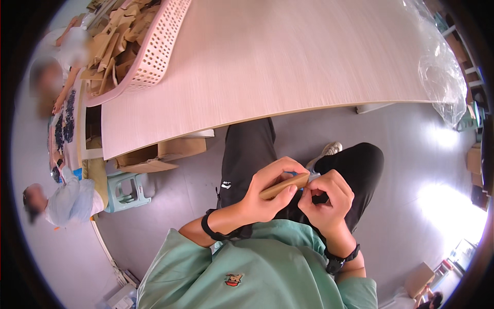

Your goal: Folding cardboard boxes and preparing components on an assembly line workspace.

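The pale surface [288, 56] stops short of the hands, so nothing but the legs [249, 147] and the grey floor [417, 141] lies beneath the work; a loosened grip would likely drop the piece there. At the surface's left end, the pink basket [160, 49] is heaped with cardboard scraps [114, 44], and a knock might spill some over its rim.

Both hands are busy. The left hand [261, 193] grasps the tan piece [282, 187] lengthwise—thumb on the near side, the other fingers curled around the far side—with its right end sticking out past them. The right hand [327, 201] has thumb and forefinger pinched together at that end; whether they grip the piece or just something beside it, I cannot tell. Pulling too hard there could bend or twist the piece—the left hand seems its main support. A small blue bit [292, 174] shows behind it, mostly hidden.
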`<state>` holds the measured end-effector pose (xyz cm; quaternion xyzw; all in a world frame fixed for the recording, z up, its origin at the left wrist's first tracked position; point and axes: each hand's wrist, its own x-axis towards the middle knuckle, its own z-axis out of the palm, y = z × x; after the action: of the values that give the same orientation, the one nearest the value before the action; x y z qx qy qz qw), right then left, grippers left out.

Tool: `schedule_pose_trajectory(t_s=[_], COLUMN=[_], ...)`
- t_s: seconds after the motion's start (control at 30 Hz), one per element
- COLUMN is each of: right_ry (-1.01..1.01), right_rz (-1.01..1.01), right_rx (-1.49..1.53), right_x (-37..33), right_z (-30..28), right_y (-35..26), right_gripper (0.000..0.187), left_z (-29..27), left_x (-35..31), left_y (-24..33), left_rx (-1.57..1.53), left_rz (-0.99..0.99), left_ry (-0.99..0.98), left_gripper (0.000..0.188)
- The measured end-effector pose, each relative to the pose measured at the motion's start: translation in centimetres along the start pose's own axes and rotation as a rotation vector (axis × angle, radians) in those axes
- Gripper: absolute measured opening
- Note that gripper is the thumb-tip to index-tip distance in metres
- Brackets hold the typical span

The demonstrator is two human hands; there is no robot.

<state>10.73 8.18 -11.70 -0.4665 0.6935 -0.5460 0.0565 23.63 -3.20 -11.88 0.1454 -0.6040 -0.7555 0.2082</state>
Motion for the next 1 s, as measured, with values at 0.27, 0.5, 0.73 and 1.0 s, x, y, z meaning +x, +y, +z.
schedule_pose_trajectory(t_s=[0.27, 0.5, 0.73, 1.0], right_ry=[-0.038, -0.49, -0.558, -0.672], right_rz=[-0.414, 0.558, 0.689, 0.44], right_rx=[-0.208, 1.052, 1.22, 0.846], right_x=[2.1, 0.6, 2.6, 10.0], right_z=[0.3, 1.2, 1.5, -2.2], right_y=[0.3, 0.5, 0.6, -0.2], right_gripper=[0.016, 0.041, 0.056, 0.043], left_z=[-1.8, -3.1, -2.8, -6.6], left_x=[-0.3, 0.6, 1.2, 2.2], left_y=[2.1, 3.4, 5.7, 12.1], left_rx=[-0.537, 0.292, 0.982, 1.152], left_rz=[-0.271, 0.324, 0.422, 0.362], left_ry=[0.071, 0.039, -0.057, -0.102], left_gripper=[0.036, 0.036, 0.05, 0.083])
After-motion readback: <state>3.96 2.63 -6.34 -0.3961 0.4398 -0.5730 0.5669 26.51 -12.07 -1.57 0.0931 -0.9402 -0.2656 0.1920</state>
